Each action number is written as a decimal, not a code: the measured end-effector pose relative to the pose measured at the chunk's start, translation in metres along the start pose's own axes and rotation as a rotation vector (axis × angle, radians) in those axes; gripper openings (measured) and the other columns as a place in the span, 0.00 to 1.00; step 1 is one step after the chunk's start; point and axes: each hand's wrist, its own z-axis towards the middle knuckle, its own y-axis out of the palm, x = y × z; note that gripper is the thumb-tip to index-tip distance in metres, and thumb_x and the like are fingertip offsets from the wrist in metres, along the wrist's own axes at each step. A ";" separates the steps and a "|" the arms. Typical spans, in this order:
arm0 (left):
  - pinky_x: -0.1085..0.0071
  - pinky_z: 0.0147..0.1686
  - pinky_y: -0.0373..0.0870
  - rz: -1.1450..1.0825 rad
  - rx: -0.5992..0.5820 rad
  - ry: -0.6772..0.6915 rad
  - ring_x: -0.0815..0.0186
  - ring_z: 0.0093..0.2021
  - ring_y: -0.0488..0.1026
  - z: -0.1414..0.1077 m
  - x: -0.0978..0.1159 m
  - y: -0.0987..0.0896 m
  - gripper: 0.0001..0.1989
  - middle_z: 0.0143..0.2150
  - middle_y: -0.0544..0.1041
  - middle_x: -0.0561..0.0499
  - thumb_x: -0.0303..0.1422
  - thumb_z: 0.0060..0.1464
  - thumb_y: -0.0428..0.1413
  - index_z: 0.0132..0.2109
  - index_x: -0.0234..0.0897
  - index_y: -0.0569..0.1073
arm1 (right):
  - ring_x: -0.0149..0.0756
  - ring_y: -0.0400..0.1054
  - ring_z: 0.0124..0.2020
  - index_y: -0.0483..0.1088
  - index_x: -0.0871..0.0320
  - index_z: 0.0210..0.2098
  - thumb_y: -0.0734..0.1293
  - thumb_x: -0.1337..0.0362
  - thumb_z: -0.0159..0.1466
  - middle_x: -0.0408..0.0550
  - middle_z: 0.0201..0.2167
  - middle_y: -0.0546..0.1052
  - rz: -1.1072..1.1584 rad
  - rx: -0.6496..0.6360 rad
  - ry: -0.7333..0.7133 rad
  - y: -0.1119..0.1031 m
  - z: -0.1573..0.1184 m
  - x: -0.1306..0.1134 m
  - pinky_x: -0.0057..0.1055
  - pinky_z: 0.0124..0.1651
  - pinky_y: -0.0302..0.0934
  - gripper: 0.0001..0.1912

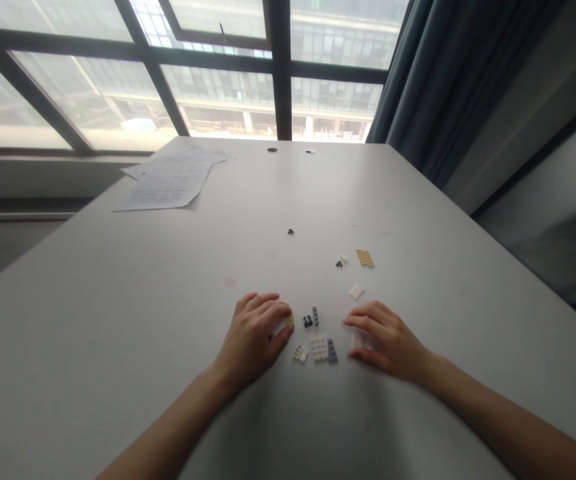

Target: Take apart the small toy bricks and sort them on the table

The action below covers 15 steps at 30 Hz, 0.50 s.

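Observation:
My left hand [258, 330] rests on the table with its fingers curled round a beige piece [289, 320], mostly covered by the fingers. My right hand [385, 339] lies to the right, thumb and fingers apart, around a white piece [357, 341] on the tabletop. Between the hands are a white studded plate [319, 348], a grey wedge-like plate [333, 351] touching its right side, a narrow grey piece [315, 316], a small dark piece [307, 321] and a small whitish piece [300, 353]. Just beyond my right hand lies a flat white tile [357, 291].
Farther off on the white table [168, 287] are tan plates [365, 258], small dark pieces [339, 265] beside a tiny white one [343, 258], and another dark piece [291, 232]. Printed papers [168, 183] lie at the back left. Windows and a blue curtain [433, 87] stand behind.

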 end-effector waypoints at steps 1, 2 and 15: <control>0.56 0.54 0.58 -0.007 0.022 0.005 0.58 0.50 0.71 0.001 0.001 -0.001 0.07 0.42 0.79 0.51 0.32 0.54 0.57 0.41 0.41 0.73 | 0.45 0.66 0.45 0.68 0.58 0.50 0.67 0.51 0.62 0.55 0.43 0.73 0.011 0.009 0.009 0.000 0.000 -0.001 0.43 0.49 0.62 0.22; 0.57 0.53 0.60 -0.019 0.046 0.014 0.59 0.49 0.72 0.002 0.003 -0.003 0.07 0.42 0.79 0.50 0.32 0.53 0.57 0.41 0.41 0.73 | 0.45 0.66 0.45 0.69 0.58 0.50 0.67 0.51 0.61 0.55 0.43 0.73 0.032 0.021 0.024 0.000 0.000 -0.003 0.43 0.49 0.63 0.22; 0.63 0.47 0.64 -0.154 0.137 0.365 0.63 0.43 0.72 0.030 0.083 0.009 0.10 0.42 0.79 0.50 0.28 0.54 0.60 0.44 0.39 0.71 | 0.32 0.71 0.33 0.67 0.56 0.36 0.70 0.61 0.60 0.44 0.31 0.75 0.985 0.240 0.515 0.005 0.006 -0.037 0.30 0.38 0.66 0.09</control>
